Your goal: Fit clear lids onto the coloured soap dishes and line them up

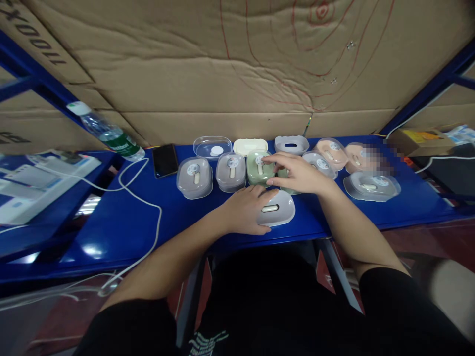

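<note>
My left hand (247, 210) is at the left end of a pale grey oval dish (285, 210) near the table's front edge. Its thumb lies at the near rim and its fingers reach across the far rim, gripping it. In the middle of this dish is a slot with a small white bar. My right hand (297, 173) is above the green box (256, 170), its index finger near the round sticker and its thumb apart below. Under the right hand another green piece (285, 174) is partly hidden.
Grey boxes with clear lids (195, 178) (231, 173) stand left of the green one. Behind are a clear lid (212, 147), a cream piece (251, 147) and a grey piece (291, 145). Pink boxes (331, 154) stand right. A phone (166, 160), bottle (118, 141) and white cable (160, 217) lie left.
</note>
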`<state>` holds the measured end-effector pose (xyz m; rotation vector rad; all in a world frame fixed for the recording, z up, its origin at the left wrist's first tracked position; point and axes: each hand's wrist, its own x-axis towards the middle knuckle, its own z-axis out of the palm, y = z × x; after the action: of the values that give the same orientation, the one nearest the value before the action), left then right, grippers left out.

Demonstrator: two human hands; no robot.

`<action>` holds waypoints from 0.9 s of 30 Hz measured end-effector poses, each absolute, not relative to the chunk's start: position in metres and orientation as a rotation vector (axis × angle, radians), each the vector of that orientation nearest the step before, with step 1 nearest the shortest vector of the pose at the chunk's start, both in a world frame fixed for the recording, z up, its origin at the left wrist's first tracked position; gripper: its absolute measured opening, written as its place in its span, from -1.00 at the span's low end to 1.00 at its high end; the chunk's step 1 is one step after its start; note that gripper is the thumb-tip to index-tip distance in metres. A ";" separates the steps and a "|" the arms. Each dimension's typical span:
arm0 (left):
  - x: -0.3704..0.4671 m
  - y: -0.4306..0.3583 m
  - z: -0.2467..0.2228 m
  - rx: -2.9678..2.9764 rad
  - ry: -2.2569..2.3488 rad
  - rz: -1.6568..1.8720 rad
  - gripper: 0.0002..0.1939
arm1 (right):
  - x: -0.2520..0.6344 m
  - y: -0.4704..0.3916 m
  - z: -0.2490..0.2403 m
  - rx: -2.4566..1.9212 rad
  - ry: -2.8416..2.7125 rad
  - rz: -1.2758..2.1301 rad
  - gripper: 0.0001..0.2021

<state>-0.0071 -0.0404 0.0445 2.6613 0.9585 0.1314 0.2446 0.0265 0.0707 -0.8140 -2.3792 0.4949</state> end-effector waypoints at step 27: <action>-0.017 -0.027 0.045 2.636 0.886 0.180 0.12 | 0.239 0.025 0.065 -0.852 -2.447 0.464 -0.41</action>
<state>-0.0169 -0.0272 0.0454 2.6359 0.8855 0.1804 0.2394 0.0252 0.0645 -0.8523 -2.4469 0.4640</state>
